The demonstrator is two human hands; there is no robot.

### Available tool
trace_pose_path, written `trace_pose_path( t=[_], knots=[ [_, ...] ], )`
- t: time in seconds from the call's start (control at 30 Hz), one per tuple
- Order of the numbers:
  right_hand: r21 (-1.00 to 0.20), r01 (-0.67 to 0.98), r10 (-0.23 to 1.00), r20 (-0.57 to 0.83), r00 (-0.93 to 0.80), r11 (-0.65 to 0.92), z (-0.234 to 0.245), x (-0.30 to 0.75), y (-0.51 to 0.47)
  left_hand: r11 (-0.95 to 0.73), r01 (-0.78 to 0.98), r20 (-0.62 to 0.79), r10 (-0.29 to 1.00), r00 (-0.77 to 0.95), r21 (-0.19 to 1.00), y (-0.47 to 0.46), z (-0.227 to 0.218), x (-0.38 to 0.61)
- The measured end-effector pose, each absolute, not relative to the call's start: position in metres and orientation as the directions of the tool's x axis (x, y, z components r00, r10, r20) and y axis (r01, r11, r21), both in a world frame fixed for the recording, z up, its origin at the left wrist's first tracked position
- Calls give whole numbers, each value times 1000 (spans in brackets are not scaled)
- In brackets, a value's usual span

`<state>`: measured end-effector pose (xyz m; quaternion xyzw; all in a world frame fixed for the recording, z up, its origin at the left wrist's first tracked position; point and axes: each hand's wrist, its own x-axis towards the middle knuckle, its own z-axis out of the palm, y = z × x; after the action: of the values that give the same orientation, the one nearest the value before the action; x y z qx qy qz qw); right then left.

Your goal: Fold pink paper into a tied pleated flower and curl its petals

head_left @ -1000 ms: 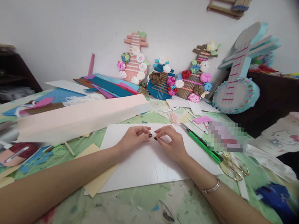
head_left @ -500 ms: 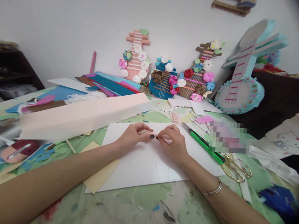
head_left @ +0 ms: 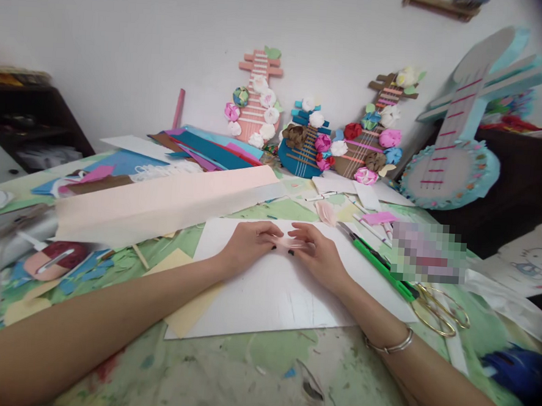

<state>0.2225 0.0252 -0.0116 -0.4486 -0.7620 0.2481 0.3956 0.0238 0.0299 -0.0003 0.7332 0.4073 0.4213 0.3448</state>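
Note:
Over a white board (head_left: 265,294), both hands meet on a small pale pink paper piece (head_left: 288,242). My left hand (head_left: 249,246) pinches its left end between thumb and fingers. My right hand (head_left: 316,252) holds the right end, its fingers curled around it. Part of the piece is hidden by the fingers. Just past the right hand lies a small stack of pale pink paper petals (head_left: 326,212). A green utility knife (head_left: 381,266) and gold-handled scissors (head_left: 443,311) lie at the board's right side.
A long folded pale pink paper sheet (head_left: 170,203) lies at the left, with paper scraps (head_left: 129,268) in front. Paper-flower-decorated instrument models (head_left: 258,104) lean on the wall. A large pale blue instrument model (head_left: 452,159) stands at the right. A blue object (head_left: 513,371) sits at the lower right.
My fingertips have drawn slightly apart, and more of the pink paper piece shows between them. The whole scene has shifted a little to the right as the camera turned.

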Motion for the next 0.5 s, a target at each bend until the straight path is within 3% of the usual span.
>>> trace_pose_path(
  t=[0.17, 0.33, 0.5],
  knots=[
    [-781, 429, 891, 377, -255, 453, -11, 222, 23, -423, 410, 320, 899, 298, 808, 32, 2, 25],
    [-753, 454, 879, 409, -244, 477, -7, 221, 21, -439, 539, 289, 894, 343, 718, 34, 0, 26],
    [-704, 532, 881, 397, -255, 471, -10, 222, 24, -440, 487, 294, 890, 348, 755, 35, -3, 25]
  ],
)
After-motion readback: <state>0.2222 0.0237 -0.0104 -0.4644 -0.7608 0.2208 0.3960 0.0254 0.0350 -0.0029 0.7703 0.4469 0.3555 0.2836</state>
